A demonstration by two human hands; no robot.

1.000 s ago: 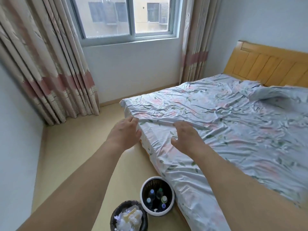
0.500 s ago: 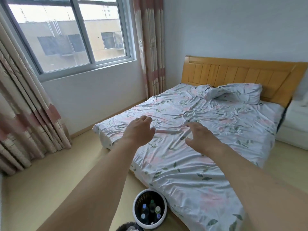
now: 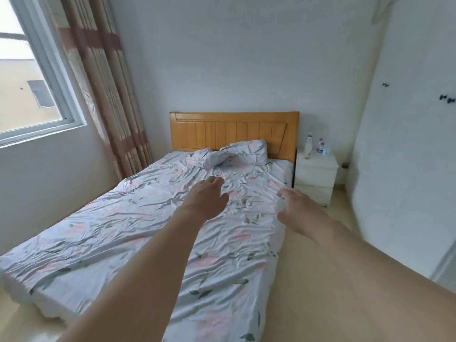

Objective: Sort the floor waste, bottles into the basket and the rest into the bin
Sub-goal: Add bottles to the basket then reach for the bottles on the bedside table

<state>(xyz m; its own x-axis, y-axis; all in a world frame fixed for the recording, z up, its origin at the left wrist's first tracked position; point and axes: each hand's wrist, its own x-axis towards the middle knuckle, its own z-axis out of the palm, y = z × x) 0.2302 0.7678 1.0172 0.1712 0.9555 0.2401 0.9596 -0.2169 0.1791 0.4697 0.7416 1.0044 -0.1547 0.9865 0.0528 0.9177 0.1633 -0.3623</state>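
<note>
Bottles: two clear plastic bottles [image 3: 315, 147] upright on white bedside cabinet [image 3: 316, 173], labels unreadable. Left hand [image 3: 206, 198] and right hand [image 3: 300, 211] spread, empty, over floral bedsheet [image 3: 138, 233].

Both forearms run off the bottom edge, and they cover part of the bed [image 3: 103, 243], whose near left corner is cut by the left edge. The left hand [image 3: 206, 199] and right hand [image 3: 299, 213] are smeared; whether they touch the sheet cannot be told. Two bottles [image 3: 320, 148] on the nightstand [image 3: 315, 174] are too small to read. The window [image 3: 37, 95] is cut off at left.
</note>
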